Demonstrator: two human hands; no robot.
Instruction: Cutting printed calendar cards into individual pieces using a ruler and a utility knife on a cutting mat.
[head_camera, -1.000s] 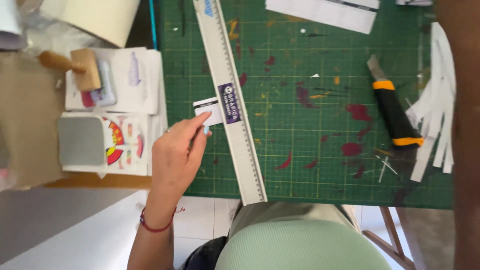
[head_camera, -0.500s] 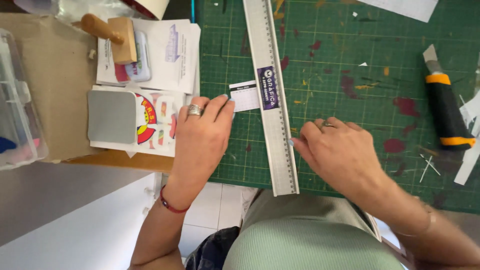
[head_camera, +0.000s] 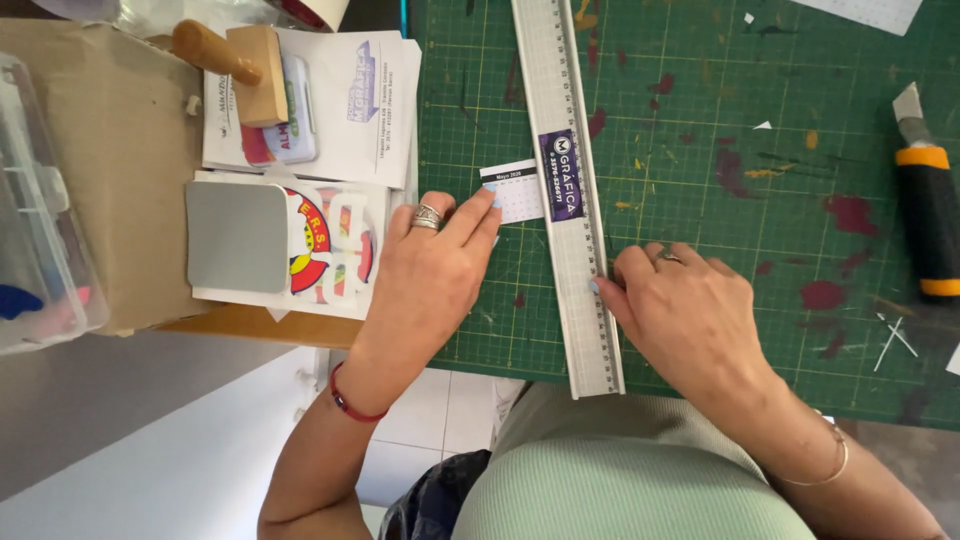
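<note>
- Left hand (head_camera: 430, 275) lies flat, fingertips pressing the small card (head_camera: 512, 190) against the ruler's (head_camera: 570, 190) left edge.
- Right hand (head_camera: 690, 320) has fingers together, pinning the ruler's lower part on the mat (head_camera: 760, 250).
- Knife (head_camera: 925, 200) sits far right of the ruler.

Bright, even daylight; sharp focus, soft shadows.

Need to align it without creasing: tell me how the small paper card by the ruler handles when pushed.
The small paper card looks thin and light, so probably floppy. Lying flat on the cutting mat, it likely slides under the left hand fingertips and may tuck beneath the ruler.
</note>
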